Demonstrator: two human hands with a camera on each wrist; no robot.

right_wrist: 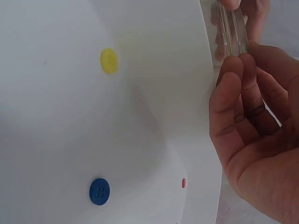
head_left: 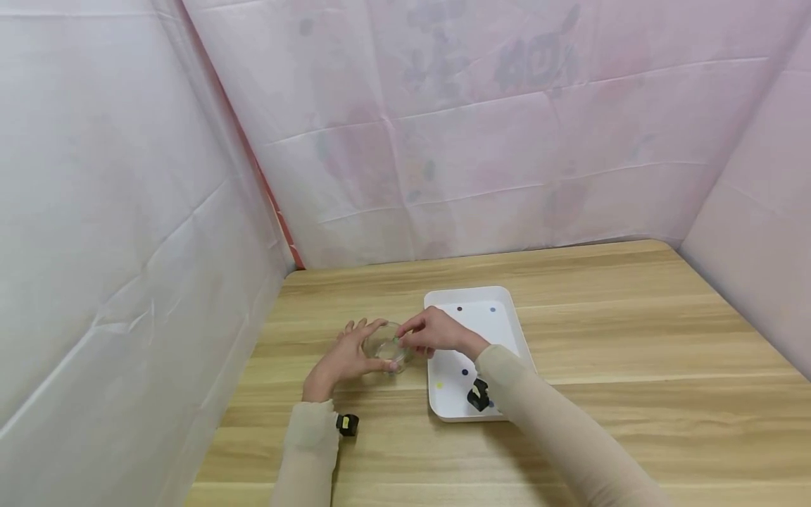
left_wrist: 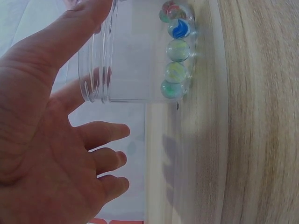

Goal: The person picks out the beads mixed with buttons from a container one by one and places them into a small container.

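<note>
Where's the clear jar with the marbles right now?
In the head view the clear jar stands on the wooden table, just left of the white tray, between the left hand and right hand.

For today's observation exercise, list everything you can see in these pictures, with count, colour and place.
Jar: one, clear plastic, on the table left of the tray.
Marbles: at least five, swirled green, blue and red, in the jar's bottom.
Tray: one, white, mid-table.
Buttons: several, blue, yellow, dark and red, inside the tray.
Table: one, light wood.
Backdrop: pale pink sheeting.
Hands: left hand touching the jar's side; right hand at its rim.
</note>
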